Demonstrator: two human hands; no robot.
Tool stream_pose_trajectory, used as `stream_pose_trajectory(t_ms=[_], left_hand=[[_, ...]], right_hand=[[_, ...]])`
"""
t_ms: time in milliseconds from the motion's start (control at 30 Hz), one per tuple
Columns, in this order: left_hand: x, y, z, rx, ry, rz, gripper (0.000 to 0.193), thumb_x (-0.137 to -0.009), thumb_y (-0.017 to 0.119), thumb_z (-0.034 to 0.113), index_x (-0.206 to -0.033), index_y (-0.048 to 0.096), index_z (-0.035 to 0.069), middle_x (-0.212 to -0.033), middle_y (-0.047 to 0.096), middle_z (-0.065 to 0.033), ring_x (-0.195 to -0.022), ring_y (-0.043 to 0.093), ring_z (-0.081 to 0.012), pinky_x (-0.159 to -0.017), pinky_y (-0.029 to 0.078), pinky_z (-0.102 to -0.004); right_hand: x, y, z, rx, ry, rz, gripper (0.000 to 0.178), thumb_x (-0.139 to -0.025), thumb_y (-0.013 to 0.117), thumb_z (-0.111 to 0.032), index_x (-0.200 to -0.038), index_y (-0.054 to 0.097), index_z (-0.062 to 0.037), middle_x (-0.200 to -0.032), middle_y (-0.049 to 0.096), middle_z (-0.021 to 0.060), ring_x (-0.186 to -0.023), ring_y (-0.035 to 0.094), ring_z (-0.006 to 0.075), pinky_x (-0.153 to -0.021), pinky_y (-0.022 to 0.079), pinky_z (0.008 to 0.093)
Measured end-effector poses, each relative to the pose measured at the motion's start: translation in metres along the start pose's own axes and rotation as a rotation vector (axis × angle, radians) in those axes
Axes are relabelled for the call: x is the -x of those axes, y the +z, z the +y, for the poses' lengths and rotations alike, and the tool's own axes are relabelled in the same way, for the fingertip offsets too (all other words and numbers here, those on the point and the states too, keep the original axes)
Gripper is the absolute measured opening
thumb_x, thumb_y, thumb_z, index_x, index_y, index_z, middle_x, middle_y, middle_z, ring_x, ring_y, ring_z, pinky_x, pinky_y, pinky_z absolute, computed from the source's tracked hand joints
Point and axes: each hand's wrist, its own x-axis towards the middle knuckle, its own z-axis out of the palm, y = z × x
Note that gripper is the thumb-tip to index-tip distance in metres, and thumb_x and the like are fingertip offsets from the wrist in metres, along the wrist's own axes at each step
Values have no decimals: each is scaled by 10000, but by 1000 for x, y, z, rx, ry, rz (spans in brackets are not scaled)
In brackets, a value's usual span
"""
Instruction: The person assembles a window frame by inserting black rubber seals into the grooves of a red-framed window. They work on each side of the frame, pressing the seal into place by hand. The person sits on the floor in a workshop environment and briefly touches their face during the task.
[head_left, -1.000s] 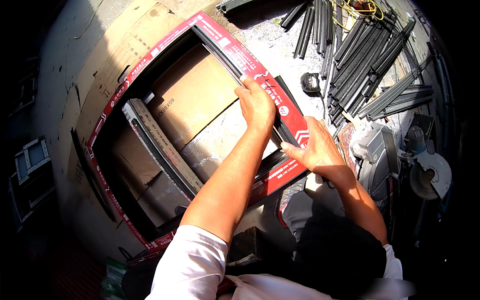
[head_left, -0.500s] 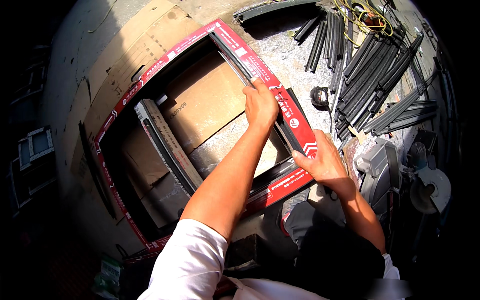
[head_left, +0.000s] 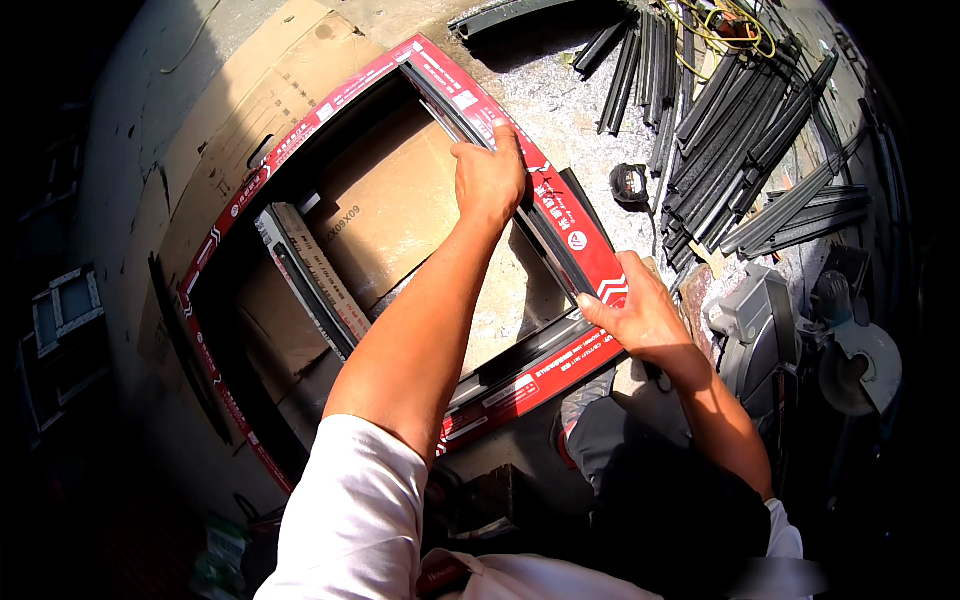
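Note:
A large window frame (head_left: 590, 262) with red film on its faces and dark inner edges lies tilted in front of me. A dark strip (head_left: 548, 228) runs along the inner edge of its right-hand rail. My left hand (head_left: 492, 180) is closed round that rail toward the far end, over the strip, its fingers partly hidden. At the near right corner my right hand (head_left: 645, 315) grips the frame, thumb on the inner edge and fingers on the outer side. A crossbar (head_left: 318, 262) divides the opening; my left forearm covers its near end.
Flattened cardboard (head_left: 235, 120) lies under and beyond the frame. To the right are a tape measure (head_left: 629, 184), a heap of dark profile strips (head_left: 745, 130), a yellow cord (head_left: 715, 40) and a cutting saw (head_left: 860, 365) with a round blade.
My left hand has slid a little along the rail toward its far end. My right hand stays at the near corner. The whole view has shifted slightly.

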Motion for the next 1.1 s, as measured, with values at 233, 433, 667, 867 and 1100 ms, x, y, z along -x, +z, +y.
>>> stream_pose_trajectory(t_ms=[233, 433, 667, 867, 1100], left_hand=[[-6, 0, 0, -59, 11, -72, 857, -1058, 538, 616, -1311, 484, -201, -1259, 680, -419, -1228, 685, -519, -1085, 510, -523], [-18, 5, -12, -48, 45, -60, 888, -1072, 502, 625, -1306, 478, -231, -1246, 676, -436, -1238, 682, -515, -1092, 506, -507], [-18, 7, -15, -70, 81, -39, 933, -1066, 477, 633, -1309, 486, -267, -1253, 674, -442, -1248, 677, -516, -1103, 498, -495], [-20, 10, -17, -46, 68, -27, 913, -1058, 480, 616, -1317, 491, -259, -1263, 677, -434, -1260, 672, -508, -1119, 486, -486], [-24, 11, -22, 37, 70, -51, 894, -1076, 466, 596, -1317, 470, -265, -1262, 670, -449, -1252, 677, -511, -1121, 485, -479]], right_hand=[[3, -1, 2, -85, -26, 8, 537, -963, 821, -263, -1321, 561, 41, -1124, 721, 239, -1070, 711, 326, -963, 537, 437], [-9, -12, 27, -226, -102, -73, 378, -1048, 739, -245, -1273, 658, 48, -1022, 769, 158, -948, 692, 169, -851, 561, 387], [-7, -12, 29, -265, -31, -89, 548, -979, 824, -363, -1270, 651, 68, -1055, 767, 174, -954, 715, 212, -846, 562, 402], [-4, -4, 8, -4, 28, -21, 585, -894, 895, -386, -1119, 587, 58, -1051, 706, 279, -993, 713, 382, -896, 539, 477], [-6, -2, 13, -38, 10, -23, 594, -917, 882, -412, -1134, 576, 49, -1057, 713, 280, -987, 719, 371, -889, 539, 485]])
